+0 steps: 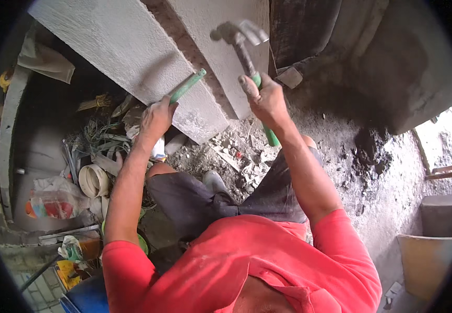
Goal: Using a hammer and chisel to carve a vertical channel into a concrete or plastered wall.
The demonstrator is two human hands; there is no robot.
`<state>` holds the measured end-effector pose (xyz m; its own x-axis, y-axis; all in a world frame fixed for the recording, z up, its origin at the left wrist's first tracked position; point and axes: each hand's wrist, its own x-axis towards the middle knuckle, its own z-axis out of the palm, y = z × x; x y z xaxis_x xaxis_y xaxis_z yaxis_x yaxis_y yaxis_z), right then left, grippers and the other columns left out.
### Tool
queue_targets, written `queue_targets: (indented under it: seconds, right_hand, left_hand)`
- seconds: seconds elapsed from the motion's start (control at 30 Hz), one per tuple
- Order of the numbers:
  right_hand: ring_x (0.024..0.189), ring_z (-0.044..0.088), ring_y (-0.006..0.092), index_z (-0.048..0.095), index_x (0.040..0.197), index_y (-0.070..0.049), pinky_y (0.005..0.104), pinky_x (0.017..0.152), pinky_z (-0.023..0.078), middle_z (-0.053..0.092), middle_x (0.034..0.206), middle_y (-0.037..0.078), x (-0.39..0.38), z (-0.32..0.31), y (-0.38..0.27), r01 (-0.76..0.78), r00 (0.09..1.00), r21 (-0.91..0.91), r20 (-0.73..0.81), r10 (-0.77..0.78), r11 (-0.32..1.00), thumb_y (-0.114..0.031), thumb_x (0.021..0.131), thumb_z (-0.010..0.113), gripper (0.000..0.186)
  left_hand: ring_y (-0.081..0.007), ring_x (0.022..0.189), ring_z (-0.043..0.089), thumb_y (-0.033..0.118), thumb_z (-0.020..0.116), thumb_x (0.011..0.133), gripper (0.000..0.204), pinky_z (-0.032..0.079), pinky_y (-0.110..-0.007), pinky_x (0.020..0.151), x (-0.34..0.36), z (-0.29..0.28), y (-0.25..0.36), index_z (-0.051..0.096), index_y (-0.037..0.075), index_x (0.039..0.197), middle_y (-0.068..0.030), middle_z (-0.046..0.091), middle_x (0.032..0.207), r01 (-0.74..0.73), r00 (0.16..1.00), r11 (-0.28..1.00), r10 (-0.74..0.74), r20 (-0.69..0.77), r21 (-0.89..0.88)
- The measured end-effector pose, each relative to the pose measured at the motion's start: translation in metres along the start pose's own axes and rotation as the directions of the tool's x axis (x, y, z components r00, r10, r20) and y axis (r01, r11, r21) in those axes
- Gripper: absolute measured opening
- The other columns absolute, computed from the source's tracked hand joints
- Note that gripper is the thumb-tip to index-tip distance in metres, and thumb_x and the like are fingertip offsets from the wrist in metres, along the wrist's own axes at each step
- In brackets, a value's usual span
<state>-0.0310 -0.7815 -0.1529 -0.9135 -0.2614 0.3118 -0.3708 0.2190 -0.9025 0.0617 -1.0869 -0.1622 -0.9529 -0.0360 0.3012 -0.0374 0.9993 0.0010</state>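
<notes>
My left hand [156, 119] is closed around a green rod that looks like a chisel [188, 86]. Its far end sticks up past my fingers, in front of a rough whitish wall [116, 47]. My right hand [265, 100] grips a claw hammer [244, 52] by its green handle, with the metal head raised and slightly blurred. The butt of the handle shows below my fist. A brownish groove [189, 47] runs down the wall between two pale strips, close beyond both tools. The hammer and the rod are apart.
Broken rubble [236, 161] lies at the wall's foot, between my knees. To the left are a white plastic pipe piece [94, 180], a clear plastic bottle [56, 203] and tangled cords [103, 135]. A box-like container [428, 261] stands at right, near grey debris [372, 156].
</notes>
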Motion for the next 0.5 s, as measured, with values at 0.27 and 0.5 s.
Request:
queue_targets:
  seconds: [0.27,0.5]
  right_hand:
    - [0.076,0.069,0.0350,0.061,0.097,0.001,0.0470,0.072,0.055,0.066,0.083,0.026,-0.014,0.038,0.038,0.081,0.994,-0.280,0.089,-0.058,0.956,-0.047,0.093,0.065,0.048]
    - [0.070,0.065,0.0394,0.062,0.094,0.004,0.0471,0.068,0.051,0.065,0.077,0.028,0.004,0.013,0.008,0.024,0.998,-0.101,0.065,-0.018,0.995,-0.046,0.095,0.063,0.050]
  left_hand:
    - [-0.0468,0.076,0.066,0.031,0.057,0.099,0.028,0.051,-0.056,0.064,0.002,0.004,0.004,0.053,0.003,0.099,-0.0249,0.066,0.076,-0.005,1.000,1.000,0.005,-0.001,-0.021]
    - [-0.0503,0.083,0.063,0.030,0.060,0.097,0.030,0.048,-0.056,0.069,-0.009,0.027,-0.002,0.057,0.000,0.099,-0.0293,0.063,0.082,0.054,0.998,0.974,-0.059,-0.019,-0.218]
